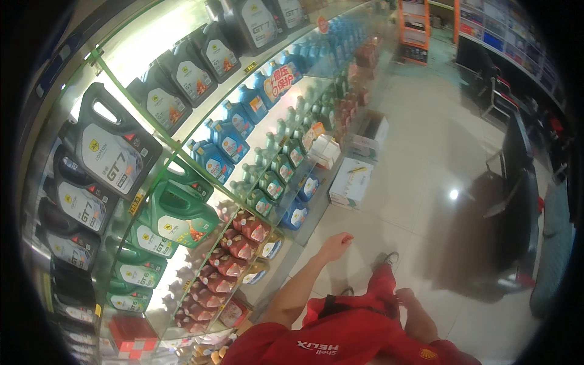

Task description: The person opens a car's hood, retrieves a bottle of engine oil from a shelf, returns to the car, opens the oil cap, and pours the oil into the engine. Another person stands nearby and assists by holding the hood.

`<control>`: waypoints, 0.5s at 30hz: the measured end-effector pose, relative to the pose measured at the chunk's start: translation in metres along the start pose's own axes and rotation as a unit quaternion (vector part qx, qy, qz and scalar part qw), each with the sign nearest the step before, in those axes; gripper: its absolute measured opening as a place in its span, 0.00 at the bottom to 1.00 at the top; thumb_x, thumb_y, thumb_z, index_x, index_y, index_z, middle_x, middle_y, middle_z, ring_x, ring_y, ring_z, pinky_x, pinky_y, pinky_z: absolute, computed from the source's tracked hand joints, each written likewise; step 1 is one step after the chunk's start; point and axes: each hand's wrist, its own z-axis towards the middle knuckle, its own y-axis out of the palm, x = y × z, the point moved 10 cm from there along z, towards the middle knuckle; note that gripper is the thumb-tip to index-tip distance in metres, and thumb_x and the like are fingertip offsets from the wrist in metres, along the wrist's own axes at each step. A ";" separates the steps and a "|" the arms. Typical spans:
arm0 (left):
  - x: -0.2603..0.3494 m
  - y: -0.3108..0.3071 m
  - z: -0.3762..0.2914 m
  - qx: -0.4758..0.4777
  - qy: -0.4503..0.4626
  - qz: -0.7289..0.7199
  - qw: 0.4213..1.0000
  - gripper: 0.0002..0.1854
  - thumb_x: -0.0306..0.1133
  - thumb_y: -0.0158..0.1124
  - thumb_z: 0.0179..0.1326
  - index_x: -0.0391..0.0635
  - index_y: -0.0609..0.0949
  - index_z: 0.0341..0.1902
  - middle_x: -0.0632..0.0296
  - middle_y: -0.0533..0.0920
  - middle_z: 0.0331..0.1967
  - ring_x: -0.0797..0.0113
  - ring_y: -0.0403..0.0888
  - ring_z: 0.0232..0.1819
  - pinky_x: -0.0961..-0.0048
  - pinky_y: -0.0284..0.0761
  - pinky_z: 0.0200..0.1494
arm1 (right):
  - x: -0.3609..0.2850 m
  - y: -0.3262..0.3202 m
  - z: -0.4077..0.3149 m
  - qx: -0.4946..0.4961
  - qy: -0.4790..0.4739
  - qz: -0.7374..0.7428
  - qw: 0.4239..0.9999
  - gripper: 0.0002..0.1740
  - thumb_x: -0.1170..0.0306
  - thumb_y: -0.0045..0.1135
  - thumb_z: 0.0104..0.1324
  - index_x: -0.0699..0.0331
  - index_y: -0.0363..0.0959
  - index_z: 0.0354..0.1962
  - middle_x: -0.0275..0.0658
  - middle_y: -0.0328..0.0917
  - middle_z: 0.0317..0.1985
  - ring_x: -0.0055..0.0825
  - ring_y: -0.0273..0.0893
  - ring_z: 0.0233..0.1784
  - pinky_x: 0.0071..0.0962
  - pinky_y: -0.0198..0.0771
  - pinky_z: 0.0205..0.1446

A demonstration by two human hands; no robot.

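My left hand [336, 247] is held out over the tiled floor, fingers curled, with no object visible in it. It is nearest to the lower shelves, where blue oil bottles [294, 213] and amber-coloured bottles [270, 246] stand. Beside my red trousers hangs my right hand [404, 296], partly blurred; whether its fingers are closed cannot be told. Glass shelves on the left hold black Copton oil jugs [116, 146], green jugs [182, 219], reddish-brown bottles [239, 246] and blue Shell bottles [228, 141].
White cartons [350, 182] stand on the floor against the shelves, one with a yellow item on top. Dark chairs [515, 196] with metal frames line the right side. An orange shelf rack [414, 32] stands at the far end of the aisle.
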 end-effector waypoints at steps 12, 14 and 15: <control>0.157 -0.286 0.004 0.424 -0.043 0.142 0.894 0.14 0.38 0.64 0.77 0.48 0.84 0.61 0.59 0.90 0.45 0.62 0.88 0.44 0.62 0.82 0.51 | -0.366 -0.097 0.086 0.005 -0.111 -0.150 0.982 0.10 0.69 0.48 0.76 0.68 0.75 0.43 0.47 0.84 0.39 0.38 0.82 0.29 0.39 0.80 0.28; 0.211 -0.350 -0.013 0.499 0.021 0.199 0.843 0.14 0.38 0.64 0.77 0.47 0.84 0.61 0.59 0.89 0.45 0.63 0.87 0.44 0.63 0.82 0.52 | -0.405 -0.098 0.101 -0.034 -0.127 -0.122 0.984 0.10 0.70 0.48 0.76 0.67 0.75 0.44 0.47 0.83 0.37 0.36 0.81 0.28 0.38 0.80 0.27; 0.242 -0.380 -0.023 0.537 0.079 0.205 0.815 0.14 0.37 0.64 0.77 0.46 0.84 0.60 0.59 0.89 0.45 0.63 0.87 0.45 0.63 0.81 0.52 | -0.421 -0.103 0.104 -0.002 -0.127 -0.117 0.985 0.10 0.70 0.48 0.76 0.67 0.75 0.44 0.47 0.83 0.37 0.35 0.81 0.28 0.37 0.80 0.27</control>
